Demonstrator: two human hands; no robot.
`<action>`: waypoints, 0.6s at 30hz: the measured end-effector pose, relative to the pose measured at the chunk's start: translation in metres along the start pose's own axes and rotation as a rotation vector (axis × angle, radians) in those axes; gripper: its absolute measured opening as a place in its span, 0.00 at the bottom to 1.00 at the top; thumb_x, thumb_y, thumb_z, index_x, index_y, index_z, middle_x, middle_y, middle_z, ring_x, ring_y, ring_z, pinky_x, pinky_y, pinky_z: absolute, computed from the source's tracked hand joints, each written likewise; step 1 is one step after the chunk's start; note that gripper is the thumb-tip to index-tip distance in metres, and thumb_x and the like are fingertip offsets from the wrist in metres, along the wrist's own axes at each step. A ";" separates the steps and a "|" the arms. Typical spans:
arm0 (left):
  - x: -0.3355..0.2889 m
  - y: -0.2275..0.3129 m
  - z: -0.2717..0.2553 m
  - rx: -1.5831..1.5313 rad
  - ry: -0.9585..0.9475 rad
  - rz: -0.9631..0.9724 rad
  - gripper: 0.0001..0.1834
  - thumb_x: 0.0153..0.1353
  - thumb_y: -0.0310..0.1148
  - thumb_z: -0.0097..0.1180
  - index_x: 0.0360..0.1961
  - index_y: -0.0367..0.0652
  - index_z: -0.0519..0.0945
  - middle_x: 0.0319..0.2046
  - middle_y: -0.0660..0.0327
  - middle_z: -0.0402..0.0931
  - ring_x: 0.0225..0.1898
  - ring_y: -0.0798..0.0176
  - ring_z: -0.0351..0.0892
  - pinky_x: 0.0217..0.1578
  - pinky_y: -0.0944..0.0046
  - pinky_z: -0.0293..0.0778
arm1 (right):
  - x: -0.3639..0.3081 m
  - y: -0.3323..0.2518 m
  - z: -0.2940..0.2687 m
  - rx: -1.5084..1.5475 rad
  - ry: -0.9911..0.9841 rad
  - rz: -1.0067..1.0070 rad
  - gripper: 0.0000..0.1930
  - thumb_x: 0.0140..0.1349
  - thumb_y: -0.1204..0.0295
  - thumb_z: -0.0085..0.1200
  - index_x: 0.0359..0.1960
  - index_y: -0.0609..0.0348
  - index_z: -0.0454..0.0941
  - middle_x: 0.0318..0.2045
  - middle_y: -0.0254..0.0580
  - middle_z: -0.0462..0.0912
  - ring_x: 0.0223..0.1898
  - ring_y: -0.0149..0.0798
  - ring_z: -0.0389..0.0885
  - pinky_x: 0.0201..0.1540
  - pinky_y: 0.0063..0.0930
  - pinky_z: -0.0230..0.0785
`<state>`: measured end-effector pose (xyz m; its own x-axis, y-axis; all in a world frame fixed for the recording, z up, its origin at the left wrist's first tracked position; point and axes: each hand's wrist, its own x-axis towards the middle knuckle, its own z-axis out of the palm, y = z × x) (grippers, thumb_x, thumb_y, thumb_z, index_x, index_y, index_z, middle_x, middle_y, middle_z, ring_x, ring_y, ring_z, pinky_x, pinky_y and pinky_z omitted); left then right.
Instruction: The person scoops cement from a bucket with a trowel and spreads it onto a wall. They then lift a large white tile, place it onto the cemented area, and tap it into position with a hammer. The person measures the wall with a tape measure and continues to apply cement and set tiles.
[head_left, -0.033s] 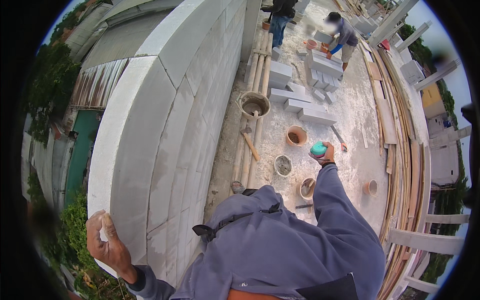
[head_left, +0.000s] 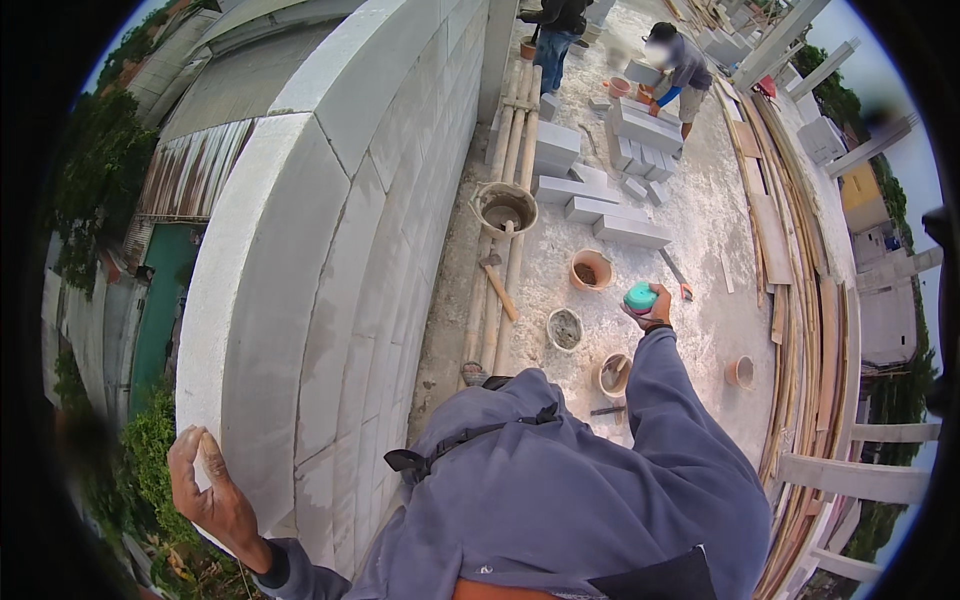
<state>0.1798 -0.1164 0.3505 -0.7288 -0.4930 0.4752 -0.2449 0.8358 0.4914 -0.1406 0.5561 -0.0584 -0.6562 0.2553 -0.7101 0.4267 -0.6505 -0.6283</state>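
Observation:
My left hand (head_left: 222, 500) is curled over the near edge of a pale block wall (head_left: 265, 260), thumb on one side and fingers on the other. Out to the right, my right hand (head_left: 655, 308) is closed around a rounded teal object (head_left: 639, 296) with some dark red along its lower side; I cannot make out its kind. The fingers partly hide it. Below it on the floor stand a white bucket of grey mortar (head_left: 565, 329) and a bucket with a tool in it (head_left: 612, 374). A handsaw (head_left: 675, 272) lies just beyond this hand.
Bamboo poles (head_left: 512, 140) run beside the wall, with a mortar bucket (head_left: 504, 210) and a hammer (head_left: 500, 290) on them. Pale blocks (head_left: 632, 230) are stacked ahead. A person (head_left: 683, 75) bends over blocks; another (head_left: 556, 40) stands farther left. Planks (head_left: 790, 250) line the right edge.
The view has shifted very slightly. Both hands keep nearly the same place and grip.

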 end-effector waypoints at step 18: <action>-0.021 -0.037 -0.014 0.352 0.037 -0.120 0.25 0.53 0.32 0.71 0.53 0.40 0.82 0.58 0.44 0.77 0.63 0.39 0.73 0.66 0.42 0.63 | -0.027 -0.070 -0.042 -0.034 0.161 -0.164 0.32 0.62 0.54 0.55 0.63 0.54 0.62 0.61 0.61 0.67 0.59 0.67 0.71 0.58 0.74 0.70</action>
<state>0.2130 -0.1406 0.3327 -0.6597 -0.5954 0.4586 -0.5366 0.8004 0.2673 -0.1263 0.6242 -0.0085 -0.6121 0.4682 -0.6373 0.3452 -0.5668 -0.7480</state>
